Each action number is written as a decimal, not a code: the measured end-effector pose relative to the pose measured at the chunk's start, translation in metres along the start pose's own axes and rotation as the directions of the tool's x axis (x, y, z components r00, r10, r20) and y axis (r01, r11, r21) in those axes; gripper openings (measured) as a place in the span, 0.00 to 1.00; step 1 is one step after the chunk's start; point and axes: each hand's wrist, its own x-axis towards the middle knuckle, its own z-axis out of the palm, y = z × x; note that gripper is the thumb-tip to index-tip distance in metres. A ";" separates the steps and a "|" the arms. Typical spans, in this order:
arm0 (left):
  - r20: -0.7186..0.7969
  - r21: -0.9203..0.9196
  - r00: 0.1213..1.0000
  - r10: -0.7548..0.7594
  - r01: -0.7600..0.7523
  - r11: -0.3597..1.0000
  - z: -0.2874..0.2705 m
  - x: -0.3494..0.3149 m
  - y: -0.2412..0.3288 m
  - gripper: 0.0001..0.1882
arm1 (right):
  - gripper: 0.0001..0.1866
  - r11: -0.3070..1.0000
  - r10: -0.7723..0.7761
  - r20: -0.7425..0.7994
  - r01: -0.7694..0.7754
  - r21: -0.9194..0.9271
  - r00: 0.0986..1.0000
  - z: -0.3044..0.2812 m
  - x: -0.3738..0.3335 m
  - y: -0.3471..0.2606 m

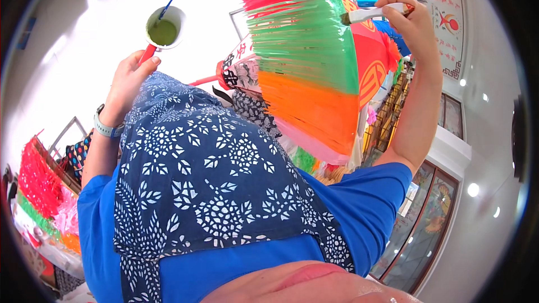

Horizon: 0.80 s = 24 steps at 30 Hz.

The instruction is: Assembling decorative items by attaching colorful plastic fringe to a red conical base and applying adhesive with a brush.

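1. The left hand is closed around the red handle of a white cup, held just beyond its fingers. Green liquid lies inside, and a blue stick leans in it.
2. The right hand pinches a flat brush by its pale handle, thumb and fingers closed on it. Its bristles point toward the left hand and meet the near edge of the fringe; how hard they press, I cannot tell.
3. The fringe hangs between the hands, left of the right hand, in red, green, orange and pink bands. Its loose strips point toward the left hand; the uncut side faces the right.
4. It looks light, thin and floppy, glossy enough to slide, and probably easy to tear or crease. The uncut side seems the firmer place to take hold; the strips would likely tangle or give.
5. The cup should be light, but its load can spill if tipped; the handle is the sure hold. The brush looks stiff along the handle, soft at the bristles.
6. Just below the right hand is a red lantern with gold patterns, behind the fringe. It looks light and easily dented.
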 end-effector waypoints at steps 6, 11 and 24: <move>0.013 0.001 1.000 0.014 -0.014 1.000 0.008 -0.009 0.002 0.17 | 0.09 0.999 -0.018 -0.006 0.018 -0.030 1.000 0.000 -0.030 -0.006; 0.037 0.006 0.999 0.029 -0.029 1.000 0.015 -0.013 0.000 0.17 | 0.08 0.999 0.013 -0.048 -0.014 -0.035 0.999 -0.003 -0.056 -0.009; 0.157 0.083 0.988 -0.012 -0.001 0.997 0.027 -0.020 -0.003 0.22 | 0.08 0.999 0.011 -0.097 -0.015 -0.032 0.995 0.004 -0.109 -0.003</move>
